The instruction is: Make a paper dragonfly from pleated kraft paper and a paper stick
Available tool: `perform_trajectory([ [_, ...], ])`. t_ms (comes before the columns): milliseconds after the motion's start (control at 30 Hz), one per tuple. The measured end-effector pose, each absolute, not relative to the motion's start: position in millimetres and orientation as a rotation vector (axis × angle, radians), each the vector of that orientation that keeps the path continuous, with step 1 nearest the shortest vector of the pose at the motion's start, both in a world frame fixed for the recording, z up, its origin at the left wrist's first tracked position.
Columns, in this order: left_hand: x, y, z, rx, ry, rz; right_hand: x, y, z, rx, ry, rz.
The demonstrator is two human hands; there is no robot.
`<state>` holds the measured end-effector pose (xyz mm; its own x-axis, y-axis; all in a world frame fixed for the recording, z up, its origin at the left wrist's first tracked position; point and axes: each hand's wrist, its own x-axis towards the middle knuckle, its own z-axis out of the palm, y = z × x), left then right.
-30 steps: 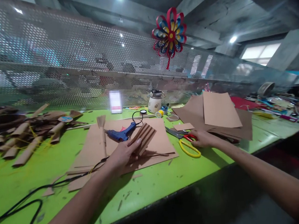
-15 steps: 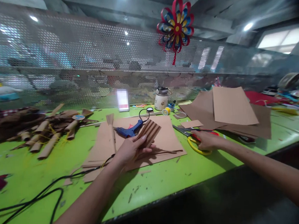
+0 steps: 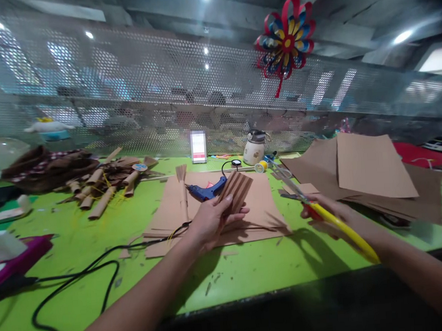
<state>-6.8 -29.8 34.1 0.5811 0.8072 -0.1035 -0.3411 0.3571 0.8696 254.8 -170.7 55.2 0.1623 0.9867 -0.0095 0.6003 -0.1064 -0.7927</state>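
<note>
Between the thumb and fingers of my left hand (image 3: 218,218) is a piece of brown paper with darker stripes (image 3: 235,192). It is held over a stack of brown paper sheets (image 3: 264,198). My right hand (image 3: 331,213) grips a pair of scissors with yellow and red handles (image 3: 337,226), raised above the table, blades pointing up and away; they are blurred by motion. Behind the striped piece lies a blue glue gun (image 3: 209,190). Left of the glue gun, a rolled paper piece with a frayed top (image 3: 182,193) rests on the sheets.
Tied paper rolls (image 3: 102,201) lie to the left on the green table (image 3: 198,281). A black cable (image 3: 107,263) loops across the front left. Large brown sheets (image 3: 374,168) are piled at the right. A lit phone (image 3: 198,148) and a jar-shaped bottle (image 3: 254,148) stand at the back.
My right hand has lifted the scissors off the table. The left hand still holds the striped paper. The whole view has shifted, so things appear further right.
</note>
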Motion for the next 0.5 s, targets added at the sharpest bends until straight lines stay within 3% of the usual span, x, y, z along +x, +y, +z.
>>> perform_trajectory([
  [200,-12.2,-30.4,46.7,0.964,0.567,0.925,170.2,-143.1,44.7,-1.617,-1.490,0.856],
  [500,-16.8,-26.1,46.1,0.956,0.546,0.957,140.1,-117.2,35.7,-1.539,-1.584,0.793],
])
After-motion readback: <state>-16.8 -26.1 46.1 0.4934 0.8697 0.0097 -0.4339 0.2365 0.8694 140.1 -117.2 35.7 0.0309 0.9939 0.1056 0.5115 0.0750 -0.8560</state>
